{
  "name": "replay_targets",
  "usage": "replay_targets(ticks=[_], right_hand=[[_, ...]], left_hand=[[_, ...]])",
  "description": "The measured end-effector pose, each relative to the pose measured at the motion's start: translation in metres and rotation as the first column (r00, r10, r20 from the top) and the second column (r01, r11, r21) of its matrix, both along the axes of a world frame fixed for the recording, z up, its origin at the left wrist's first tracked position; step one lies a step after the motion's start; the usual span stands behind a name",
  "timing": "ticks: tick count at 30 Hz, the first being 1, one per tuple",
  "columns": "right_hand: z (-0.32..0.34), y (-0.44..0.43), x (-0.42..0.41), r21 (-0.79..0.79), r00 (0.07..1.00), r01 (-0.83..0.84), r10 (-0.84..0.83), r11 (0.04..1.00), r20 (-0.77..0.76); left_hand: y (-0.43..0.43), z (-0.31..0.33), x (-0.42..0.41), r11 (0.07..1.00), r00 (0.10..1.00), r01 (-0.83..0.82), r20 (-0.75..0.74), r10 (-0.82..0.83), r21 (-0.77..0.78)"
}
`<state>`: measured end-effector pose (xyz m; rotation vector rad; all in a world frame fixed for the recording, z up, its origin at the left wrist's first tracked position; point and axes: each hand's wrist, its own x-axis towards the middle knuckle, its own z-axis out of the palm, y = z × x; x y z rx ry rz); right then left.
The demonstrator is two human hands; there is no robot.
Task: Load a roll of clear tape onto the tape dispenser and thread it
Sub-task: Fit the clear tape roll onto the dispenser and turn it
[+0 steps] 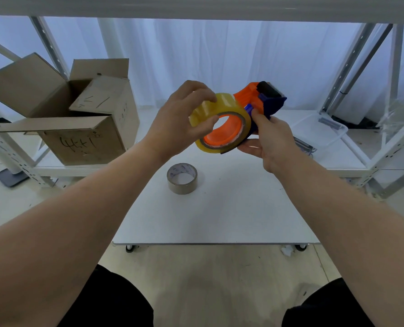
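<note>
A yellowish clear tape roll (229,105) sits around the orange hub of an orange and blue tape dispenser (265,97), both held up in the air above the white table (219,213). My left hand (182,121) grips the roll from the left, thumb at its inner rim and fingers over the top. My right hand (271,140) holds the dispenser from below and the right, its thumb pressed near the blue part beside the roll. The dispenser's black roller and blue cutter end point away to the upper right. The handle is hidden by my right hand.
A spent cardboard tape core (182,177) stands on the table below my hands. An open cardboard box (78,128) sits on the low shelf at left. A clear plastic tray (323,133) lies at right. Metal shelf posts stand on both sides.
</note>
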<state>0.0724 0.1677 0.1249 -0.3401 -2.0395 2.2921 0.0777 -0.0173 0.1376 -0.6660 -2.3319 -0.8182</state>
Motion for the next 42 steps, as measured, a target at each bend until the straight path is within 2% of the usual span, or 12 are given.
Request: replay_targets(ticks=[4, 9, 12, 17, 20, 23, 25, 27, 30, 36, 39, 42], right_hand=[[-0.002, 0.001, -0.002, 0.205, 0.986, 0.114, -0.086, 0.972, -0.141], [-0.002, 0.004, -0.003, 0.44, 0.96, 0.214, -0.105, 0.872, -0.258], [0.0, 0.003, -0.003, 0.42, 0.954, 0.228, -0.116, 0.878, -0.276], [-0.001, -0.007, 0.003, 0.144, 0.985, 0.135, -0.117, 0.98, -0.123], [-0.001, -0.009, 0.002, 0.155, 0.99, 0.117, -0.103, 0.981, -0.096], [-0.001, -0.008, 0.001, 0.203, 0.994, 0.086, -0.07, 0.975, -0.084], [-0.002, -0.006, 0.001, 0.251, 0.992, 0.081, -0.053, 0.964, -0.114], [-0.003, -0.004, 0.002, 0.307, 0.986, 0.073, -0.023, 0.949, -0.166], [-0.003, 0.0, 0.002, 0.365, 0.975, 0.075, 0.009, 0.928, -0.224], [-0.002, -0.007, 0.004, 0.448, 0.953, 0.08, 0.064, 0.89, -0.297], [-0.004, -0.009, 0.006, 0.456, 0.954, 0.047, 0.095, 0.889, -0.283], [-0.01, -0.001, 0.005, 0.477, 0.958, 0.02, 0.12, 0.879, -0.262]], left_hand=[[0.0, -0.001, 0.001, 0.974, 1.0, -0.006, -0.017, 0.003, -0.225], [0.003, -0.003, 0.002, 0.95, 0.999, 0.019, -0.039, -0.033, -0.313], [0.005, -0.005, 0.0, 0.941, 0.997, -0.002, -0.068, -0.022, -0.338], [0.018, -0.008, 0.005, 0.991, 0.996, -0.072, 0.063, 0.065, 0.116], [0.023, -0.008, 0.006, 0.921, 0.969, -0.176, 0.228, 0.099, 0.348], [0.022, -0.011, 0.006, 0.871, 0.943, -0.241, 0.314, 0.107, 0.429], [0.019, -0.01, 0.006, 0.92, 0.94, -0.246, 0.306, 0.15, 0.304], [0.012, -0.012, 0.007, 0.977, 0.955, -0.202, 0.207, 0.213, -0.071], [0.002, -0.014, 0.006, 0.897, 0.96, -0.143, 0.163, 0.229, -0.419], [0.014, -0.012, 0.003, 0.837, 0.985, -0.158, -0.022, 0.172, -0.524], [0.015, -0.013, 0.002, 0.821, 0.982, -0.151, 0.01, 0.188, -0.55], [0.016, -0.011, 0.0, 0.959, 0.958, -0.121, 0.223, 0.18, -0.257]])
